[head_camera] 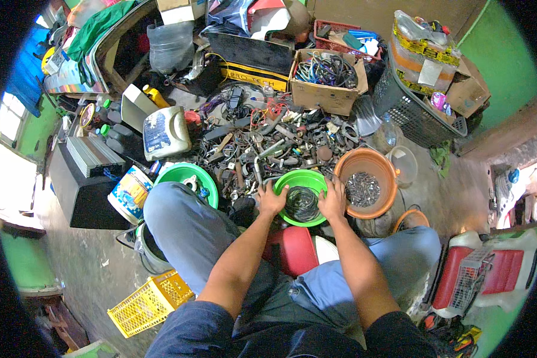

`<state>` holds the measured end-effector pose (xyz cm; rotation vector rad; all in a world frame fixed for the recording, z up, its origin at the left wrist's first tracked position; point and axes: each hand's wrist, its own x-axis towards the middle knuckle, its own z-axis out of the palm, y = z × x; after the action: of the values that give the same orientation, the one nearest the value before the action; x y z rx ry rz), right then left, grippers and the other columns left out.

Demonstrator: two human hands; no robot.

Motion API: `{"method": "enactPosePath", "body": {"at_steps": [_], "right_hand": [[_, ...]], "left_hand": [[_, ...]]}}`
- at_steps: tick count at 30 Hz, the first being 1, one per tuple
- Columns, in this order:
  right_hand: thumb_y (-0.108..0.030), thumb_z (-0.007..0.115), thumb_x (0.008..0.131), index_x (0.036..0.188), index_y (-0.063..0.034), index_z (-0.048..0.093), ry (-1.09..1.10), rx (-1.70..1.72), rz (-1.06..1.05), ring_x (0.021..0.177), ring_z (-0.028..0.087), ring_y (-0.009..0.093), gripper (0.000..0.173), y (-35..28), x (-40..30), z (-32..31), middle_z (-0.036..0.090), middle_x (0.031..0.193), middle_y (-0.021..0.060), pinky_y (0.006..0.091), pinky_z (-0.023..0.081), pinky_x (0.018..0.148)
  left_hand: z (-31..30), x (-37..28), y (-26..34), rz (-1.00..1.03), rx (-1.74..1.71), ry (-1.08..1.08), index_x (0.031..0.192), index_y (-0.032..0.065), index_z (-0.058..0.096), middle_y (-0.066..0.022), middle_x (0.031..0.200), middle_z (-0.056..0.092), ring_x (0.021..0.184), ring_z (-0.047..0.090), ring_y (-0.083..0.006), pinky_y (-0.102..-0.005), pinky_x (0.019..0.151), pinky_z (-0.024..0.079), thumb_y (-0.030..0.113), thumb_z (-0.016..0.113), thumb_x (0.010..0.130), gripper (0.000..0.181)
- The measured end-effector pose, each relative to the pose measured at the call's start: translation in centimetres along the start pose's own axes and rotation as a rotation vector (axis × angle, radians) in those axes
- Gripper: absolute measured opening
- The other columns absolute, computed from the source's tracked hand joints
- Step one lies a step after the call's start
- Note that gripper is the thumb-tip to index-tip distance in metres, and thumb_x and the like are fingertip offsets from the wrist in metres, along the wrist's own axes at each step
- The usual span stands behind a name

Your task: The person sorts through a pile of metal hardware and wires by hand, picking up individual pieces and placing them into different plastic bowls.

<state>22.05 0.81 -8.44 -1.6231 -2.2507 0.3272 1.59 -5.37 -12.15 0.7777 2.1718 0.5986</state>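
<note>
Between my hands is a bright green plastic bowl with a coil of dark wire or cable inside it. My left hand grips its left rim, and my right hand grips the right rim. Right of it stands an orange plastic bucket holding many small metal pieces, perhaps screws or bolts. A teal-green basin with a few parts in it sits by my left knee. Beyond the bowl spreads a heap of mixed metal and plastic scrap parts.
A cardboard box of tangled cables stands behind the heap. A dark perforated laundry basket is at the right. On the left are a white jerrycan, a printed bucket and a yellow crate. A red object lies between my legs.
</note>
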Motion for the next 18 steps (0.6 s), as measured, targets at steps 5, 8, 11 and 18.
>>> {"method": "enactPosePath", "body": {"at_steps": [5, 8, 11, 18], "right_hand": [[-0.017, 0.064, 0.087, 0.125, -0.0032, 0.058, -0.034, -0.029, 0.181, 0.115, 0.054, 0.039, 0.041, 1.4, -2.1, -1.6, 0.055, 0.119, 0.0199, 0.0521, 0.046, 0.095], [-0.021, 0.063, 0.090, 0.130, -0.0012, 0.049, -0.140, 0.042, 0.400, 0.094, 0.065, 0.047, 0.047, 1.1, -2.4, -2.3, 0.066, 0.101, 0.0273, 0.0570, 0.051, 0.082], [-0.021, 0.064, 0.090, 0.133, -0.0011, 0.045, -0.288, 0.097, 0.493, 0.092, 0.066, 0.048, 0.051, 0.3, -2.8, -2.8, 0.068, 0.099, 0.0298, 0.0566, 0.051, 0.083], [-0.010, 0.066, 0.089, 0.125, -0.0018, 0.049, -0.054, 0.486, 0.371, 0.096, 0.067, 0.043, 0.040, 0.2, -3.2, -2.9, 0.069, 0.103, 0.0257, 0.0506, 0.050, 0.082]], "left_hand": [[1.5, -1.5, -0.6, 0.012, 0.029, 0.043, 0.145, 0.0184, 0.045, -0.0182, 0.160, 0.017, 0.144, 0.021, -0.0465, -0.0585, 0.113, 0.032, 0.034, 0.074, 0.084, 0.069], [2.3, -1.3, -1.7, -0.023, -0.023, 0.122, 0.131, 0.0102, 0.058, -0.0268, 0.154, 0.025, 0.139, 0.028, -0.0478, -0.0521, 0.114, 0.032, 0.019, 0.070, 0.084, 0.050], [2.5, -1.4, -2.2, 0.030, 0.032, 0.194, 0.125, 0.0056, 0.062, -0.0294, 0.147, 0.033, 0.135, 0.033, -0.0471, -0.0522, 0.113, 0.031, 0.016, 0.068, 0.083, 0.044], [1.6, -2.5, -1.0, 0.398, -0.175, 0.532, 0.124, 0.0025, 0.059, -0.0264, 0.136, 0.044, 0.128, 0.040, -0.0448, -0.0513, 0.108, 0.034, 0.006, 0.061, 0.088, 0.035]]}}
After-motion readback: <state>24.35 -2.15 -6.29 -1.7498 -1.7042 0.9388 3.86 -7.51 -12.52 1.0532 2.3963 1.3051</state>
